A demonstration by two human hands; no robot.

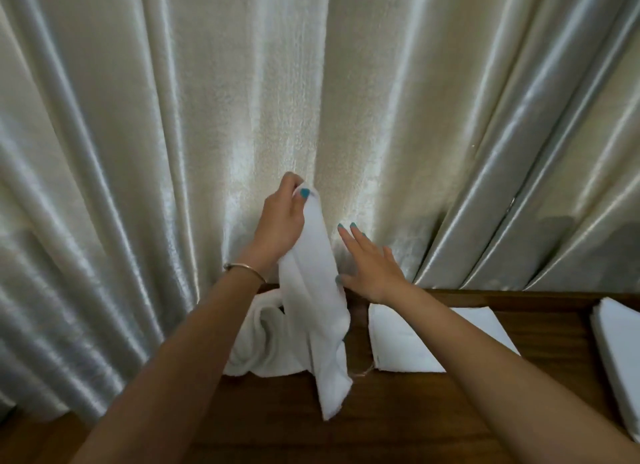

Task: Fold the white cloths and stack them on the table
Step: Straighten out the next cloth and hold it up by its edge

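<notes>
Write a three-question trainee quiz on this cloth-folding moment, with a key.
1. True or false: the left hand pinches the hanging cloth by a top corner.
2. Which hand is open, fingers spread?
3. The folded cloth lies: A) left of the crumpled pile, B) right of it, C) on it.

Key: 1 true. 2 the right hand. 3 B.

Soft, even daylight glows through the curtain (277, 100), leaving bright glare streaks on its satin folds. The dark table (415, 411) lies dim. Wide-angle distortion bends the edges; detail is slightly soft.
</notes>
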